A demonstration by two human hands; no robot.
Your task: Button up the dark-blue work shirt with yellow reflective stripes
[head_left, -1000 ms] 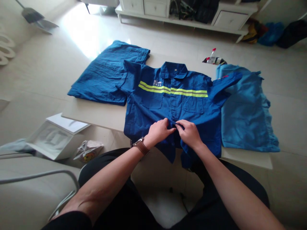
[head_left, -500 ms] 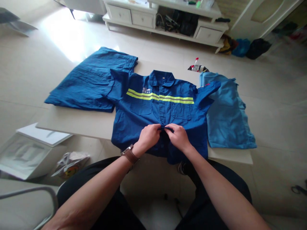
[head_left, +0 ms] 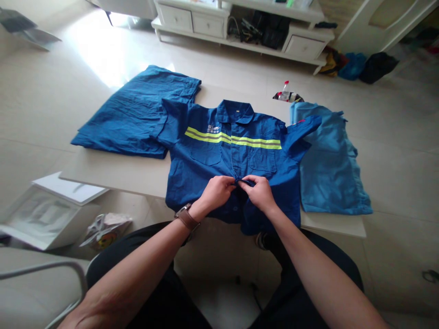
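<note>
A dark blue work jacket (head_left: 209, 178) with a yellow-and-grey reflective stripe lies face up, its collar pointing away from me and its lower edge hanging over the table's near side. My left hand (head_left: 219, 189) pinches the front placket below the chest pockets. Close beside it, my right hand (head_left: 259, 191) grips the other front edge between thumb and fingers. The fabric is bunched where the fingertips nearly meet, and any button there is hidden. Below the hands the front hangs parted, with a small button on the cloth.
Folded blue garment (head_left: 137, 114) lies left on the white table (head_left: 116, 171); a light blue garment (head_left: 332, 169) lies right. A bottle (head_left: 285, 91) stands beyond the far edge. On the floor at left are a white box (head_left: 51, 219) and a plastic bag (head_left: 106, 230).
The whole view has shifted slightly, so everything sits a little further right. Both hands keep hold of the jacket front, with the fingers slightly repositioned at the placket.
</note>
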